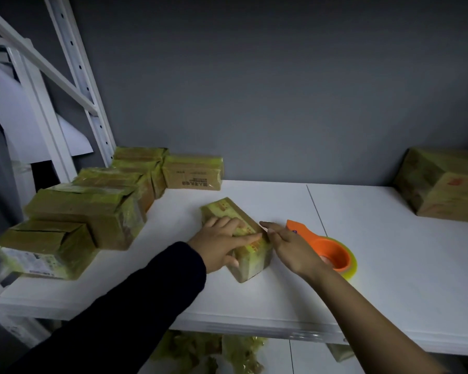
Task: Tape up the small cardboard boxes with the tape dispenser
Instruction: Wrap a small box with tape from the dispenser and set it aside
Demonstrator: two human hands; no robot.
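Small box [225, 209] pressed by straight-fingered left hand [217, 245] and right hand [289, 247], tape seemingly being smoothed; dispenser [334, 252] to be grasped next.

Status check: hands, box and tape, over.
Left hand flat on the small cardboard box. Right hand open, touching its right edge. Tape dispenser lying on the shelf beside the right hand, unheld.
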